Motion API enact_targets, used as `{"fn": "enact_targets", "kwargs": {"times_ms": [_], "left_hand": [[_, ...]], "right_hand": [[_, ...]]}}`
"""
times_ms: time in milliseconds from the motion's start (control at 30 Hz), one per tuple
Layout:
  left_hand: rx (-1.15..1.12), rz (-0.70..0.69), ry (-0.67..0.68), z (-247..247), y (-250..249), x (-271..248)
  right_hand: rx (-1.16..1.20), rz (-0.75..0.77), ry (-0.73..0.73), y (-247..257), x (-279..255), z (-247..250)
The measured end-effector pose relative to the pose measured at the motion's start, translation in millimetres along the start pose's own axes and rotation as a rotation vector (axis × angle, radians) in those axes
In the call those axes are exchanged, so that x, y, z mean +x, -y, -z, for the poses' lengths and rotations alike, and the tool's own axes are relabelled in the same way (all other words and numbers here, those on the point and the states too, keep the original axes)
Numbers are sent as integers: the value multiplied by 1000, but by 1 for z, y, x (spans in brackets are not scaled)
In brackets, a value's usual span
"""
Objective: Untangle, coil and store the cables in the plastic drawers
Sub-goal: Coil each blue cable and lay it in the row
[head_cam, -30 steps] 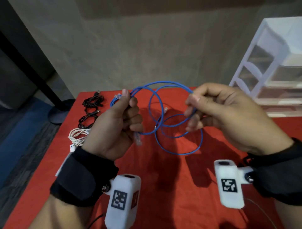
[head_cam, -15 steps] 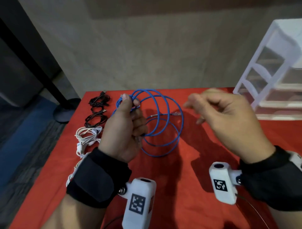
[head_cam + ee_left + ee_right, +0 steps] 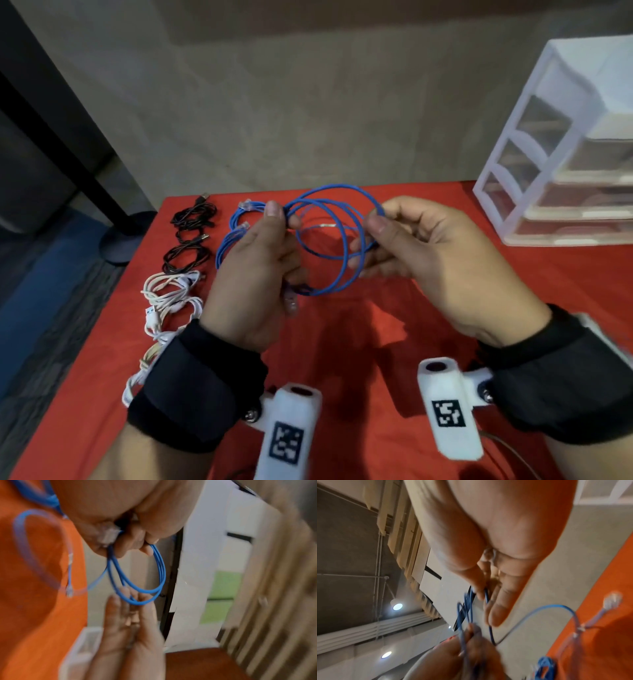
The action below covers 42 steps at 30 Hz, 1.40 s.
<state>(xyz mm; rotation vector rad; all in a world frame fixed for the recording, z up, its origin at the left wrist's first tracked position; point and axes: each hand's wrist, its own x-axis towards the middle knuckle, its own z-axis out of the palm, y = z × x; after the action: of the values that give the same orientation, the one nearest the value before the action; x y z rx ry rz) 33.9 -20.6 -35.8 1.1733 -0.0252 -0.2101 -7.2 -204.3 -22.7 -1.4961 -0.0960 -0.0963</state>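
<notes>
Two hands raised over the red table [image 3: 342, 359]: left hand [image 3: 253, 274] clenched round the blue cable [image 3: 337, 240] coil, right hand [image 3: 421, 253] pinching its far loops. Plastic drawers [image 3: 561, 144] far right.

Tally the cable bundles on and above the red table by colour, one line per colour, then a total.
Blue: 2, the blue cable being coiled between left hand and right hand, and a blue coil lying on the cloth.
Black: 2, far black coil and near black coil.
White: several tangled white cables; individual count unclear, counted as 1 pile.
Total: 5 bundles.
</notes>
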Motion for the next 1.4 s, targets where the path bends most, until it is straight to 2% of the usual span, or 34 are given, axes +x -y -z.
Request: {"fn": "enact_targets", "kwargs": {"times_ms": [67,200,267,333,367,400,500,533,567,633,667,700,767,900,967,1067,1167,1267,1400], "left_hand": [[-102,131,43,0,4,2],[-160,174,48,6,2,4],[-263,162,-6,5,-3,4],[-251,85,-57,6,-5,4],[-216,53,-66,7,-5,4],[-181,30,-63,7,-5,3],[-93,-8,3,5,-8,-1],[-82,-5,39,4,-11,-3],[-80,3,80,3,-14,-4],[-80,6,162,3,-18,-6],[-69,-9,189,3,-19,-8],[-41,-32,197,2,-19,-9],[66,-88,165,4,-17,-8],[527,-283,17,16,-8,-1],[565,-321,-67,16,-5,0],[335,-248,-144,13,-9,2],[33,-132,-101,15,-16,5],[-145,-10,-113,10,-10,5],[-102,120,-184,5,4,5]], "right_hand": [[57,34,-24,-5,-2,-13],[41,83,26,-11,-9,-26],[-27,36,120,-12,-12,-27],[-143,-27,198,-10,-11,-26],[-229,-26,190,-9,-10,-22],[-324,17,131,-8,-7,-18],[-538,231,-233,-9,1,-5],[-555,229,-275,-9,3,-1],[-496,151,-232,-9,4,1],[-273,-58,-38,-8,4,3],[-229,-97,49,-7,3,4],[-293,-87,98,-7,3,5],[-398,-42,95,-2,2,7],[-261,6,81,10,1,15],[-255,39,108,11,1,14],[-407,59,166,5,-2,8],[-549,84,161,-3,-3,4],[-327,47,82,-5,-3,-6],[-143,73,33,-11,-5,-21]]}}
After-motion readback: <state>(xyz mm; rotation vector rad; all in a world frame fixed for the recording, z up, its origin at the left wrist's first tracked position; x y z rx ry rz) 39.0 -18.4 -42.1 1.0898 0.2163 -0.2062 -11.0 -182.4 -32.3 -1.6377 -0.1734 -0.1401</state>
